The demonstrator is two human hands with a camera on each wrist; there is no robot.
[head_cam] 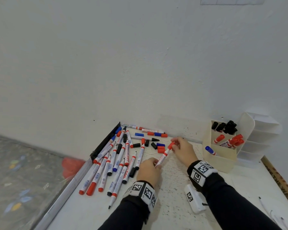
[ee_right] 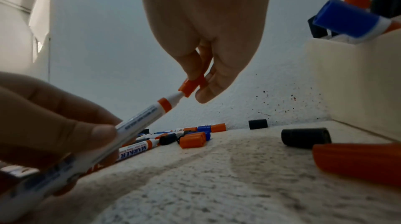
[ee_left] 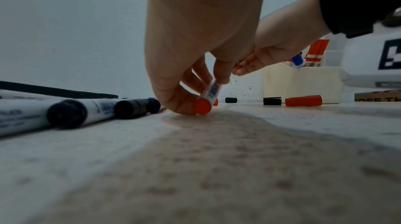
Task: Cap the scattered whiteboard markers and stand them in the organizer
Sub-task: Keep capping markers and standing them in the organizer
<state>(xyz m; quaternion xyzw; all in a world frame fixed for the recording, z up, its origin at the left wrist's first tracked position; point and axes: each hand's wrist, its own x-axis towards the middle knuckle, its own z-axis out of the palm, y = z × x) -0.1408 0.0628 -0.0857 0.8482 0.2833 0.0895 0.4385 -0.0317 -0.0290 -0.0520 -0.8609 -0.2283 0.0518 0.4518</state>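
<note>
My left hand (head_cam: 150, 166) grips the lower barrel of a red whiteboard marker (head_cam: 163, 156), which tilts up toward the right. My right hand (head_cam: 178, 145) pinches a red cap (head_cam: 171, 145) at the marker's tip. In the right wrist view the cap (ee_right: 190, 87) sits just over the nib of the marker (ee_right: 147, 116). The left wrist view shows the marker's red end (ee_left: 202, 106) close to the table. Several uncapped markers (head_cam: 116, 160) lie scattered at the left, with loose caps (head_cam: 160, 147) beside them. The cream organizer (head_cam: 219, 161) at the right holds black, red and blue markers.
A white tagged box (head_cam: 194, 198) lies between my forearms. A black strip (head_cam: 105, 141) runs along the table's left edge, with the floor beyond it. White drawers (head_cam: 263, 135) stand behind the organizer. A printed ruler (head_cam: 279, 176) lies along the right side.
</note>
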